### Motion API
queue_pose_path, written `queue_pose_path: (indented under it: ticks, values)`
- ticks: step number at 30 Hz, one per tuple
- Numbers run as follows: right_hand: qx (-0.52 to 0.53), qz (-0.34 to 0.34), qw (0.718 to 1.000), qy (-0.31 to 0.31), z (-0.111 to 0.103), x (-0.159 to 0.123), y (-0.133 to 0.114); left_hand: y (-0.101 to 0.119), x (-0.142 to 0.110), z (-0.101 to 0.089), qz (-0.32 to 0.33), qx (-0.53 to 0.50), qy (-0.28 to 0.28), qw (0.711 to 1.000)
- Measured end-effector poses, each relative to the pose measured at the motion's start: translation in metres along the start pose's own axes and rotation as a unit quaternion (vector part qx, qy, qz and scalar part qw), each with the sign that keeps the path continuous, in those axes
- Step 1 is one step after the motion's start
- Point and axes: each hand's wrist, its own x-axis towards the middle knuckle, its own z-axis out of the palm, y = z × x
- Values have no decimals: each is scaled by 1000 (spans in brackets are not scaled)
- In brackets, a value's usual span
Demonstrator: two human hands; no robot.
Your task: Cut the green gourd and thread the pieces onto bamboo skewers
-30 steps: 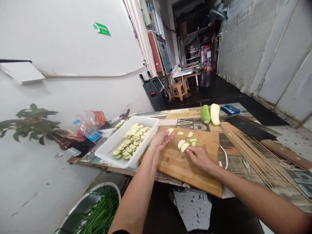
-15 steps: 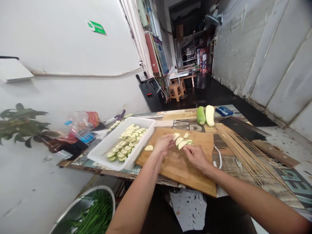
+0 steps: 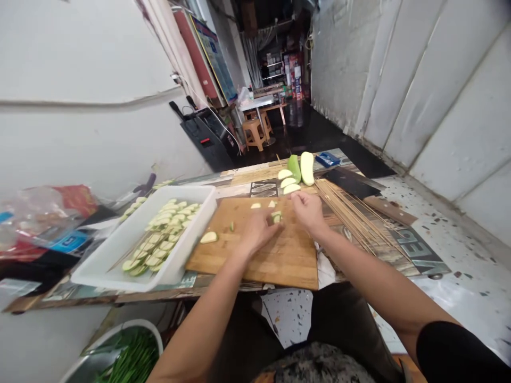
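Note:
My right hand (image 3: 308, 213) is closed at the lower end of a skewer of zucchini slices (image 3: 288, 182), raised above the far edge of the wooden cutting board (image 3: 287, 266). Three pale half-round slices show on it, and a thin tip sticks out beyond them. Low over the board is my left hand (image 3: 259, 230), thumb and fingers apart beside small green-edged zucchini pieces (image 3: 276, 216). Whether it touches them I cannot tell. A loose zucchini slice (image 3: 208, 237) lies at the board's left side, and another slice (image 3: 255, 206) near its back edge.
Left of the board stands a white tray (image 3: 93, 264) of skewered slices. A cut zucchini (image 3: 307, 168), a blue packet (image 3: 328, 159), a cleaver (image 3: 351, 183) and bamboo skewers (image 3: 351, 218) lie behind and to the right. Below left is a bowl of greens (image 3: 131, 356).
My right hand has carried the skewer of slices up and away from my left hand. My left hand has let go and moved down to the board. The view has turned right.

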Motion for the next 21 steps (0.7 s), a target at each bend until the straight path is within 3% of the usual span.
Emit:
queue_pose_path:
  ticks: [3, 6, 11, 16, 21]
  values:
    - [5, -3, 1000, -3, 4, -6, 0, 2, 1, 16, 1, 63, 39, 997]
    - [7, -4, 1000, -6, 4, -8, -2, 0, 5, 21, -20, 31, 51, 998]
    - [0, 8, 1000, -6, 1, -8, -5, -8, 8, -5, -47, -61, 8, 997]
    - [5, 10, 999, -34, 3, -10, -5, -16, 4, -33, -154, -329, 10, 932]
    - [12, -26, 986, -166, 10, -21, -6, -28, 6, -42, -196, -443, 51, 873]
